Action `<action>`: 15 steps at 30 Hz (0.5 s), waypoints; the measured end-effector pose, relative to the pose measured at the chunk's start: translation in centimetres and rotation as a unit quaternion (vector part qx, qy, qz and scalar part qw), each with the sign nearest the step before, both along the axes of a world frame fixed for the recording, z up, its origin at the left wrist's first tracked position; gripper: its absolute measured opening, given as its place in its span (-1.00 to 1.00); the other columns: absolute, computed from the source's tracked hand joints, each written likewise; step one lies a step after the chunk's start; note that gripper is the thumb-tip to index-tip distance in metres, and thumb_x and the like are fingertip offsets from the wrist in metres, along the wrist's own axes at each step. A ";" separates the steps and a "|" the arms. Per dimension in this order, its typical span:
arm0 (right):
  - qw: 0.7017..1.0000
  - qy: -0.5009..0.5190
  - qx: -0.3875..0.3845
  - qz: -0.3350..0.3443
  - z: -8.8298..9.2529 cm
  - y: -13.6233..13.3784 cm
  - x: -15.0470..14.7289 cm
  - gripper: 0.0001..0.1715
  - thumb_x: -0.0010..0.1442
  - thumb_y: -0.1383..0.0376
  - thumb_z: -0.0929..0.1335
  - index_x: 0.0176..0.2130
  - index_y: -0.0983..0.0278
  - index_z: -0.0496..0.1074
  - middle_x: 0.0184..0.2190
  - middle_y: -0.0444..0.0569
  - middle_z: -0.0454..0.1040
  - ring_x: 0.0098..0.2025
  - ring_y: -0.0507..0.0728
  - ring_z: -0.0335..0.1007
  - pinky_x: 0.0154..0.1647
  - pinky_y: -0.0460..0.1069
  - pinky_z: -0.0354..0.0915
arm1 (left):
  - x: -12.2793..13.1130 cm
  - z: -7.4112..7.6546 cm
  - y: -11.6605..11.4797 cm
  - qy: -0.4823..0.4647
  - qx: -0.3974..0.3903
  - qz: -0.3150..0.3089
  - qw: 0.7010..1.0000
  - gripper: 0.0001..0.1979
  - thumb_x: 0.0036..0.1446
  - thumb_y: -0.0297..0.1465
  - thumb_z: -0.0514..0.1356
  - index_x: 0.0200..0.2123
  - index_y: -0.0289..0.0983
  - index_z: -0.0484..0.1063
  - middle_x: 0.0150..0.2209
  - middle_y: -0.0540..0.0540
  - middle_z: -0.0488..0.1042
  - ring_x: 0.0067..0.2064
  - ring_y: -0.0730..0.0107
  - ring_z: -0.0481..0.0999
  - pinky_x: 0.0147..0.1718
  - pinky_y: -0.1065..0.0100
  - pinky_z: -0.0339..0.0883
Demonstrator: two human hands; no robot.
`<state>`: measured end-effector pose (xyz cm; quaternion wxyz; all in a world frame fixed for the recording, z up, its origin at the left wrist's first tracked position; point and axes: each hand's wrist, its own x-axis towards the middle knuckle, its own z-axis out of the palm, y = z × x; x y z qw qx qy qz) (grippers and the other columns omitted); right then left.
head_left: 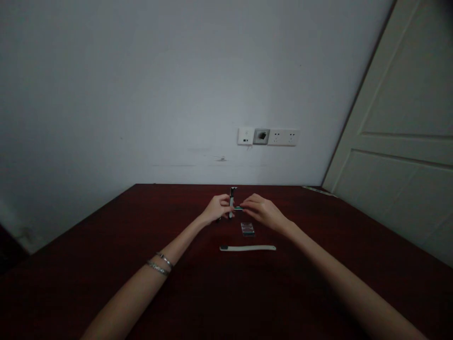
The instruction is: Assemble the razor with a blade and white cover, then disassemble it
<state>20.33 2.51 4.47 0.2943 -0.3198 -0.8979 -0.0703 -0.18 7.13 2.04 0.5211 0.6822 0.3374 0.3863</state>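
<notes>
My left hand (216, 209) is closed around a slim, narrow piece (231, 202), held upright, pale along its length and dark near the top. What exactly it is I cannot make out. My right hand (264, 211) pinches one end of a thin strip (238, 208) with green on it; its other end reaches the upright piece, though whether they are joined is too small to tell. Just below the hands lies a small clear plastic case (247, 229). Nearer to me, a long pale strip with a dark left end (247, 248) lies crosswise.
The dark red tabletop (184, 302) runs back to a white wall (177, 94) carrying a row of sockets (282, 137). A flat pale strip (319, 191) lies at the back right edge. A panelled door (399, 141) stands on the right.
</notes>
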 end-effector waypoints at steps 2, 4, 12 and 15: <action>0.998 -0.050 0.033 -0.005 0.0 -0.1 -0.2 -0.74 0.21 0.36 0.23 -0.16 0.29 0.46 -0.26 0.05 0.45 -0.19 0.12 0.31 -0.22 0.01 0.31 | 0.0 0.1 -0.1 0.001 -0.010 -0.004 1.000 -0.74 -0.10 -0.47 0.26 -0.27 -0.36 0.33 -0.42 -0.11 0.50 -0.49 0.40 0.53 -0.61 0.54 0.32; 0.994 -0.088 0.060 -0.009 0.0 -0.1 -0.4 -0.74 0.20 0.38 0.23 -0.17 0.31 0.45 -0.27 0.06 0.45 -0.22 0.13 0.30 -0.25 0.01 0.32 | -0.1 0.3 -0.2 0.002 -0.016 -0.003 1.000 -0.73 -0.10 -0.46 0.27 -0.27 -0.36 0.34 -0.43 -0.11 0.50 -0.50 0.39 0.54 -0.62 0.55 0.32; 0.997 -0.025 0.068 -0.010 0.1 0.2 -0.8 -0.73 0.20 0.36 0.22 -0.16 0.29 0.45 -0.24 0.08 0.41 -0.18 0.13 0.29 -0.24 0.01 0.32 | -0.8 1.9 -0.8 -0.034 -0.027 0.010 0.999 -0.68 -0.09 -0.37 0.29 -0.25 -0.34 0.32 -0.39 -0.14 0.52 -0.43 0.33 0.56 -0.57 0.48 0.38; 0.994 0.105 0.013 -0.002 -0.2 1.3 -0.7 -0.75 0.19 0.34 0.24 -0.20 0.30 0.46 -0.26 0.06 0.43 -0.21 0.10 0.33 -0.19 0.00 0.31 | -1.1 2.3 -0.7 -0.049 -0.012 0.033 0.998 -0.66 -0.09 -0.34 0.30 -0.24 -0.34 0.31 -0.35 -0.15 0.52 -0.41 0.32 0.56 -0.53 0.46 0.39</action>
